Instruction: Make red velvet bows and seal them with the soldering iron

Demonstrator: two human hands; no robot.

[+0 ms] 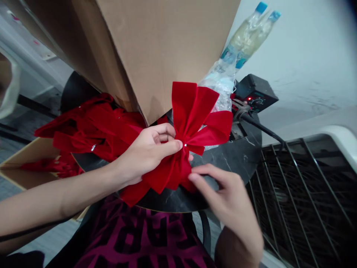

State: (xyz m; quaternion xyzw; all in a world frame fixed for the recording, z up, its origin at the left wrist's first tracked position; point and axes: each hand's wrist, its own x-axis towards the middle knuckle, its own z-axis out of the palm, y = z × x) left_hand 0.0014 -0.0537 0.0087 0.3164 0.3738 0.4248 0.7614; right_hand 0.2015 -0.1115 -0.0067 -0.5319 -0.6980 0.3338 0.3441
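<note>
A red velvet bow [186,111] with several wide loops is held over the round black table, tied at its middle with something small and shiny. My left hand [156,149] pinches it there between thumb and fingers. Lower down, my right hand [223,190] has its thumb and forefinger closed on the edge of one of the bow's lower loops. A heap of more red bows [97,130] lies to the left on the table, some with silvery ties showing. The bow and my left hand hide part of the tabletop.
A tall cardboard box [173,48] stands at the back of the black table [242,160]. Bottles with blue caps [248,37] and clear plastic wrap are behind the bow. A black control box [258,93] shows a red light. A fan [301,186] stands right; an open carton [39,149] sits lower left.
</note>
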